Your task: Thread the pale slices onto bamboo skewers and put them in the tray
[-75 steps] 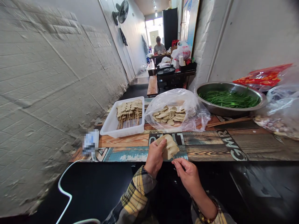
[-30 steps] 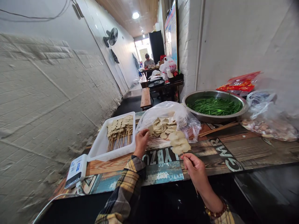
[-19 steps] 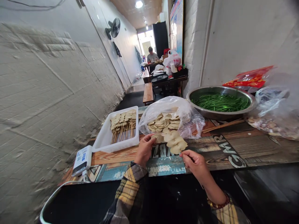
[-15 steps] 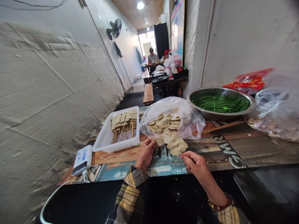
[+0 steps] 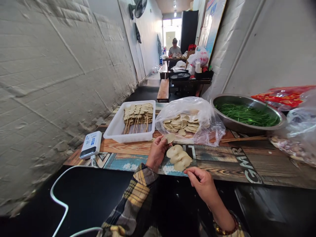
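My left hand (image 5: 157, 153) pinches a thin, pale, round slice (image 5: 169, 138) between thumb and fingers. My right hand (image 5: 201, 182) grips the lower end of a thin skewer (image 5: 186, 168), its fingers closed. Several pale slices (image 5: 179, 158) overlap along that skewer, which slants up and left. Its upper tip is close to the slice in my left hand; whether it touches cannot be made out. Just beyond my hands, an open clear plastic bag (image 5: 209, 123) holds loose slices (image 5: 182, 124). To its left, a white tray (image 5: 115, 131) holds stacked, filled skewers (image 5: 138, 113).
A metal bowl (image 5: 249, 129) of green stalks (image 5: 247, 114) stands at right, with bare sticks (image 5: 243, 139) before it. Plastic bags (image 5: 300, 131) sit farther right. A white device (image 5: 91, 144) with a cable (image 5: 59, 187) lies at left. A person (image 5: 174, 49) sits far back.
My view has shifted, so the table sits differently in it. The left-hand slice is raised and now faces up flatter near the skewer's tip. The right hand keeps its grip on the skewer.
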Demonstrator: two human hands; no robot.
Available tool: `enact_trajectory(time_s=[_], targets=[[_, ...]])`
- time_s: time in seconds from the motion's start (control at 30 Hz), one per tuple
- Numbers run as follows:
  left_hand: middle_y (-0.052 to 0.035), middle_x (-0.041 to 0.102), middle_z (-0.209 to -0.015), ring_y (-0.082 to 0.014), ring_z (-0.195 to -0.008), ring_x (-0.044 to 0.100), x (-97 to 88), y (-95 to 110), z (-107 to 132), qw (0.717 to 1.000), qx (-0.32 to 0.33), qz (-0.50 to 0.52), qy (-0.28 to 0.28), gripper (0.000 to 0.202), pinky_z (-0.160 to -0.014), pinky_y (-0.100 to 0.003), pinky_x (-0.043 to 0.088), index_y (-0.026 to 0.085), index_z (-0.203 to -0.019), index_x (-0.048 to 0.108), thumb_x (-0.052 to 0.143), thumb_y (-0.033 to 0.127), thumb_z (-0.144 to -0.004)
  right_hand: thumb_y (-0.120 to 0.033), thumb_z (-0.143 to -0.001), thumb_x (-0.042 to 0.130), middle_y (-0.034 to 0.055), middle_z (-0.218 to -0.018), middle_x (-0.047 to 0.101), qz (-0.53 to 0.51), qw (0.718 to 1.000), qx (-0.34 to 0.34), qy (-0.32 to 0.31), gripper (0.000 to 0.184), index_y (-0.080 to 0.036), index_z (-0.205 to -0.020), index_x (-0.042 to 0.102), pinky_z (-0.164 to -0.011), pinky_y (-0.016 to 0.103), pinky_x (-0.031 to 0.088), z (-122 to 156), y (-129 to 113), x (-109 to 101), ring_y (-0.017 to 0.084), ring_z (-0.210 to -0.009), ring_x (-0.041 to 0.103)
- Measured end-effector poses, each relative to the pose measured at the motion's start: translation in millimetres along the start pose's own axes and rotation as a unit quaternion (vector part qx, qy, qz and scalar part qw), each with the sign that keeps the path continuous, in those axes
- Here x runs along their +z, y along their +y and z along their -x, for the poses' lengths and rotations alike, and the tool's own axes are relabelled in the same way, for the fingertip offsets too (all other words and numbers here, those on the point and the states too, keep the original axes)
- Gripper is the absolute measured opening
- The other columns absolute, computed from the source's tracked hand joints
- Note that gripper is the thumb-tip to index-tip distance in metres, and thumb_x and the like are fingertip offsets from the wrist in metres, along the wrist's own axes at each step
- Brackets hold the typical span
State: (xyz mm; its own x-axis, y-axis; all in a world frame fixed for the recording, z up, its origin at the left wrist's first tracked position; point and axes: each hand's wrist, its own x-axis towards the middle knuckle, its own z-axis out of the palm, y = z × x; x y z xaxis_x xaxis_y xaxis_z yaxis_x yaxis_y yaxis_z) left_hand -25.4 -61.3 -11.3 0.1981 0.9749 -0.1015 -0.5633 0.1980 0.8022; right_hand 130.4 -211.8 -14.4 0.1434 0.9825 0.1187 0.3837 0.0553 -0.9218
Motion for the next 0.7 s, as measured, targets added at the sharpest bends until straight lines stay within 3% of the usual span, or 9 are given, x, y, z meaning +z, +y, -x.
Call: enact_trajectory(time_s=[0.7], targets=[[-0.0003, 0.064, -0.086, -0.014, -0.075, 0.062, 1.3, -0.5, 4.3, 0.997, 0.057, 0.025, 0.037, 0.032, -0.07, -0.03, 0.053, 0.017, -0.083, 0.059, 0.078, 0.03, -0.062, -0.04, -0.087, 0.051, -0.0027, -0.047, 0.049, 0.034, 0.999, 0.021, 0.0, 0.034, -0.015, -0.081, 0.074, -0.044, 0.022, 0.035, -0.8, 6.0, 4.8, 0.012, -0.043, 0.046]])
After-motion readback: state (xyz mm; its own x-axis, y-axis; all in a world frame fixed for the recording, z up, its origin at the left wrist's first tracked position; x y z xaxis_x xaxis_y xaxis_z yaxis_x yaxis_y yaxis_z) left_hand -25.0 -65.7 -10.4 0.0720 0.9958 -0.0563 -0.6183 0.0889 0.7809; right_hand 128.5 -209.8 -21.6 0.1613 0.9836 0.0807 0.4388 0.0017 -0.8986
